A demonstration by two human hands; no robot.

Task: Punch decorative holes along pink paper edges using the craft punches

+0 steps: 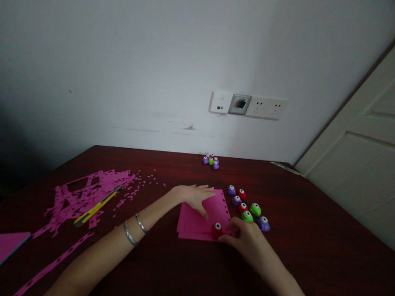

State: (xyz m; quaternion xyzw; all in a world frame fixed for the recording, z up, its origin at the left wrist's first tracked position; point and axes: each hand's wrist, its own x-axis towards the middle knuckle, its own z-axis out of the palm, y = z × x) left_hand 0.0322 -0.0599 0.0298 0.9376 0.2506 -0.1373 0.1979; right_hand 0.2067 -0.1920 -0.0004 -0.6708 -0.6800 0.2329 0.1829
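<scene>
Pink sheets (pixel 194 224) lie stacked on the dark table, with small holes along the upper right edge. My left hand (pixel 195 198) rests over their upper left part, fingers spread, holding nothing. A red punch (pixel 217 230) with an eye-like top sits at the sheets' lower right corner. The fingers of my right hand (pixel 242 237) are closed at its right side, touching it or the sheet edge. Right of the sheets stand several more punches, among them a green one (pixel 247 216) and a purple one (pixel 263 223).
Pink punched strips (pixel 84 195) and confetti lie at the left, with a yellow cutter (pixel 96 208) on them. A pink sheet (pixel 1 248) is at the far left edge. More punches (pixel 211 161) stand near the wall. Sockets (pixel 263 107) are on the wall.
</scene>
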